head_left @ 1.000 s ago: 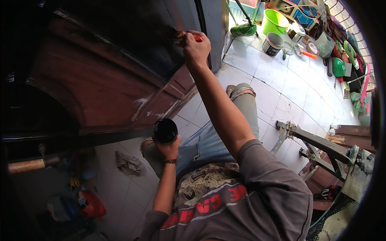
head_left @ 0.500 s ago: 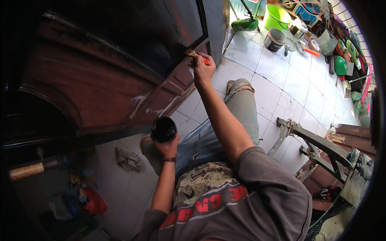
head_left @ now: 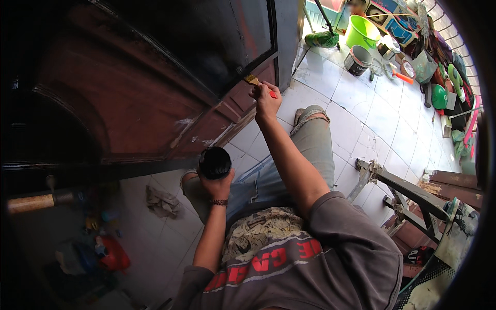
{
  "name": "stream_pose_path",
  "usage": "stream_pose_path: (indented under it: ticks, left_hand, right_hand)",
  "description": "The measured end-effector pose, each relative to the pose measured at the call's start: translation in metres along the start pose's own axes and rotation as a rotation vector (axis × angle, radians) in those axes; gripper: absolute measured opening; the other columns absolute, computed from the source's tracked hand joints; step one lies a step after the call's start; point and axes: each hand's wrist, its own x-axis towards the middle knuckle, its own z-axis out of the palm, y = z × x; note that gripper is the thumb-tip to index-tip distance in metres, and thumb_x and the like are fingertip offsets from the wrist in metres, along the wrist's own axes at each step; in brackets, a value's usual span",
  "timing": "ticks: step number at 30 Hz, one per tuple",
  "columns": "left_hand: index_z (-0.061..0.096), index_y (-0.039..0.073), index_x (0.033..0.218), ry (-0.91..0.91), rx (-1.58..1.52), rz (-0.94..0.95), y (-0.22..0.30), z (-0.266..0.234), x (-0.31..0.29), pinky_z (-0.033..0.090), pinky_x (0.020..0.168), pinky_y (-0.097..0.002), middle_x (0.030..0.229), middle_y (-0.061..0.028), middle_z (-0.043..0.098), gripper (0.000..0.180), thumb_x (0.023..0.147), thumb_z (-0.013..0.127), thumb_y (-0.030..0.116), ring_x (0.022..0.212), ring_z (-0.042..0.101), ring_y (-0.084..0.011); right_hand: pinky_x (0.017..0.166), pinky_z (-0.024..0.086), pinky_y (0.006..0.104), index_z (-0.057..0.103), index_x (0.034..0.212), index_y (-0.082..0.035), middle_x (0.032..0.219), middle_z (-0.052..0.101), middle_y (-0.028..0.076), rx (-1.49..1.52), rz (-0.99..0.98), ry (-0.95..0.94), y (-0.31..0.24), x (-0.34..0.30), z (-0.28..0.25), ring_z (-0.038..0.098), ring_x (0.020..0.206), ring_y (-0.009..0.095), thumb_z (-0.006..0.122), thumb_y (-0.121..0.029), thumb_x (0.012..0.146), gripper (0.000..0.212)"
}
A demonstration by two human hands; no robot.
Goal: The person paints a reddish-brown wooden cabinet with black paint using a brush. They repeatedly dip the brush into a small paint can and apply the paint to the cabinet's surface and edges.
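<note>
My right hand (head_left: 267, 99) is closed round a paintbrush (head_left: 251, 79) with a red handle. Its bristles reach the lower edge of the dark frame on a wooden door (head_left: 150, 98); whether they touch it I cannot tell. Parts of the door are glossy black, and others are bare reddish brown with pale scuffs along the bottom. Lower down, in front of my knee, my left hand (head_left: 216, 183) grips a round cup of black paint (head_left: 215, 163), its opening turned up. The fingers behind the cup are partly hidden.
A crumpled rag (head_left: 163, 201) lies on the tiled floor at left. Far right stand a lime-green bucket (head_left: 361, 32), a grey paint pail (head_left: 358, 60) and an orange-handled tool (head_left: 402, 77), beside piled household goods. A metal folding frame (head_left: 408, 188) is at my right.
The view has shifted slightly, so the door and floor sit a little differently. My right hand with the brush has moved slightly down and right in the picture. Both hands keep their holds.
</note>
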Motion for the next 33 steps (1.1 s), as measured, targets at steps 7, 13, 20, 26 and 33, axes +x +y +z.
stream_pose_path:
  ticks: [7, 13, 20, 26, 33]
  left_hand:
    - [0.044, -0.001, 0.133, -0.001, 0.086, 0.017, -0.019, -0.007, -0.006, 0.043, 0.105, -0.0399, 0.126, -0.0146, 0.056, 0.09, 0.056, 0.088, 0.017, 0.117, 0.057, -0.0259]
    - [0.045, -0.001, 0.133, 0.001, -0.027, 0.052, -0.023, -0.005, -0.001, 0.042, 0.105, -0.0403, 0.126, -0.0144, 0.056, 0.09, 0.057, 0.088, 0.018, 0.117, 0.057, -0.0264]
    - [0.044, 0.0, 0.134, 0.039, -0.112, 0.047, -0.02, -0.004, -0.003, 0.043, 0.104, -0.0396, 0.125, -0.0135, 0.056, 0.09, 0.057, 0.089, 0.018, 0.116, 0.057, -0.0252]
    - [0.044, -0.001, 0.134, 0.018, -0.054, 0.017, -0.029, -0.005, -0.004, 0.043, 0.105, -0.039, 0.126, -0.0131, 0.056, 0.091, 0.057, 0.089, 0.015, 0.116, 0.057, -0.0243]
    - [0.044, -0.003, 0.138, 0.019, -0.028, 0.088, -0.019, -0.006, -0.001, 0.04, 0.109, -0.038, 0.131, -0.0117, 0.056, 0.09, 0.06, 0.088, 0.01, 0.121, 0.056, -0.0215]
  right_hand:
    - [0.071, 0.058, 0.0273, 0.058, 0.111, 0.005, 0.09, 0.066, 0.01, -0.051, -0.133, -0.334, -0.098, -0.056, 0.109, 0.067, 0.075, 0.015, 0.067, -0.013, 0.094, 0.027]
    - [0.075, 0.06, 0.0318, 0.058, 0.113, 0.003, 0.094, 0.066, 0.011, 0.179, -0.158, -0.432, -0.089, -0.054, 0.096, 0.069, 0.08, 0.018, 0.07, -0.015, 0.093, 0.029]
    - [0.063, 0.06, 0.0304, 0.058, 0.108, 0.004, 0.085, 0.065, 0.011, -0.175, -0.052, -0.097, -0.008, -0.042, 0.033, 0.064, 0.069, 0.015, 0.062, -0.01, 0.093, 0.021]
    - [0.069, 0.06, 0.0313, 0.055, 0.111, 0.007, 0.089, 0.066, 0.014, 0.01, -0.342, -0.424, -0.129, -0.074, 0.163, 0.069, 0.076, 0.018, 0.068, -0.013, 0.092, 0.03]
    - [0.069, 0.06, 0.0321, 0.056, 0.113, 0.002, 0.093, 0.067, 0.013, 0.167, -0.19, -0.267, -0.067, -0.018, 0.076, 0.069, 0.077, 0.018, 0.071, -0.016, 0.093, 0.031]
